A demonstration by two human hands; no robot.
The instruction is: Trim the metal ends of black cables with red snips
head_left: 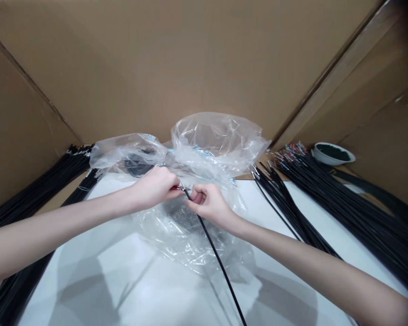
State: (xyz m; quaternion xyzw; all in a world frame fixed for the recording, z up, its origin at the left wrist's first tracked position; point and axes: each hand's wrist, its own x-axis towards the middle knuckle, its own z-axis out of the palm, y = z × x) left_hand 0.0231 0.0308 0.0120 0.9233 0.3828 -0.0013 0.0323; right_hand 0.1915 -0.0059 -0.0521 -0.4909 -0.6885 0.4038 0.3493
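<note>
A thin black cable runs from the bottom edge up to my two hands, which meet at its upper end. My right hand is closed in a pinch on the cable just below that end. Closed at the tip, my left hand grips the thin wires that stick out there. Something red shows beneath its fingers, mostly hidden. Under both hands lies an open clear plastic bag with a mass of small grey metallic pieces inside.
More clear plastic bulges up at the back, against a cardboard wall. Bundles of black cables lie along the left and right of the white surface. A white bowl with dark green contents stands at the back right.
</note>
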